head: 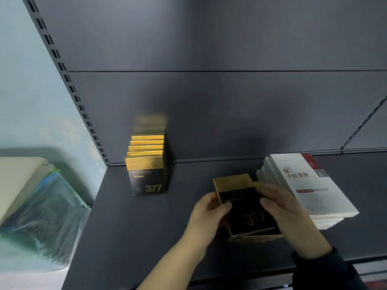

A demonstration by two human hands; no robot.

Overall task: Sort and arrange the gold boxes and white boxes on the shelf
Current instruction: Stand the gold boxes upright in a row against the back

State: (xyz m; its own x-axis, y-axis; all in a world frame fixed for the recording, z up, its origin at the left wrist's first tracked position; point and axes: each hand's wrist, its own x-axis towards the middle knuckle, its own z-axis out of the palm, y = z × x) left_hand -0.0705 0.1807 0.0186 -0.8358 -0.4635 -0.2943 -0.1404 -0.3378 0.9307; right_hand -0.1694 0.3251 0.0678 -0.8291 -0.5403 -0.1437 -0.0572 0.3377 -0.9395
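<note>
Evidently both hands, left [210,208] and right [278,206], grip a gold box [247,208] to carry it toward the gold row [147,164].

Left hand [207,214], right hand [281,208] on gold box [249,210]

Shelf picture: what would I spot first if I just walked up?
First, the left hand and right hand holding a black-and-gold 377 box near the front of the dark shelf. A row of upright gold boxes stands at the back left, and a stack of white boxes lies to the right.
</note>
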